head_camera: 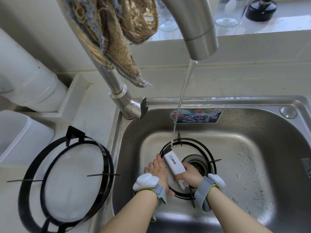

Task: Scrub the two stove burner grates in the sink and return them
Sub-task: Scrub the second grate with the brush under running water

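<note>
One black ring-shaped burner grate (200,148) lies in the steel sink (252,174) around the drain, under a running stream of water. My left hand (158,172) holds the grate's left rim. My right hand (190,175) grips a white brush (173,163) whose dark bristles press on the grate's far-left rim, where the water lands. The second black grate (67,179) rests on the counter left of the sink, apart from both hands.
The steel faucet (196,31) arches over the sink, with a frayed woven cloth (117,31) draped on its neck. A white plastic container (21,133) and a white pipe (30,81) stand at the left. Glass jars (230,12) line the window ledge behind.
</note>
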Available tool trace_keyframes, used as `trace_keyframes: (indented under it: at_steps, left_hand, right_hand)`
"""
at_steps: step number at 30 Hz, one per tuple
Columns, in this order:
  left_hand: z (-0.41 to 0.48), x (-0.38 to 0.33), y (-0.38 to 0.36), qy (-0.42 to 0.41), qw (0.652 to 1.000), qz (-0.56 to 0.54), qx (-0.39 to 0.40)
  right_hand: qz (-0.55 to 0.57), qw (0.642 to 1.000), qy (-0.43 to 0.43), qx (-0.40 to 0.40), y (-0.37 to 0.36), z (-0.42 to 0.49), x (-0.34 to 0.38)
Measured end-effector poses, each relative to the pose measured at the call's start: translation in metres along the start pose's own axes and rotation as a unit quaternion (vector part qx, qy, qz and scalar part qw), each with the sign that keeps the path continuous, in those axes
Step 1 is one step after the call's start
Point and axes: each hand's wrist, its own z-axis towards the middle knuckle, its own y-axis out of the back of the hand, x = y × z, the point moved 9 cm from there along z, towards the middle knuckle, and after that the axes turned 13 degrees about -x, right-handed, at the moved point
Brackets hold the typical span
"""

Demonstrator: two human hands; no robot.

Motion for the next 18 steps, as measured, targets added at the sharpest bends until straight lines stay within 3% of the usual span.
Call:
trace_keyframes:
  at_steps: [18]
  left_hand:
    - [-0.0001, -0.0007, 0.0015, 0.005, 1.000, -0.001, 0.002]
  right_hand:
    - [0.001, 1.000, -0.001, 0.002, -0.0004, 0.0029, -0.0021]
